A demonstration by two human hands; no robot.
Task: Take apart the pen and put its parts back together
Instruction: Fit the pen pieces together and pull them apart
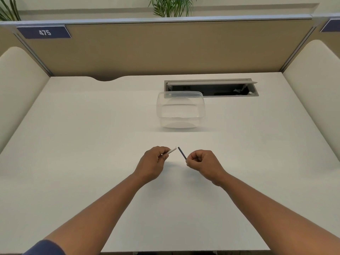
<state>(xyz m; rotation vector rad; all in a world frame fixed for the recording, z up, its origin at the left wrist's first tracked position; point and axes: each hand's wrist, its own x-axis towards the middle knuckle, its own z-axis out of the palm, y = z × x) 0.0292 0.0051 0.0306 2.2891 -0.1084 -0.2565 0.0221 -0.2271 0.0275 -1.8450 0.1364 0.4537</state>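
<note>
Both hands hover over the white desk (92, 144), near its middle. My left hand (154, 161) grips a white pen barrel (172, 150), whose open end points up and to the right. My right hand (202, 162) pinches the lower end of a thin dark blue refill (182, 153), which slants up and to the left. The tips of the two parts lie close together, with a small gap between them. The rest of each part is hidden inside the fingers.
A clear plastic container (180, 109) stands on the desk beyond the hands. Behind it is an open cable tray slot (211, 88). Tan partition walls (165, 48) and cream side panels enclose the desk.
</note>
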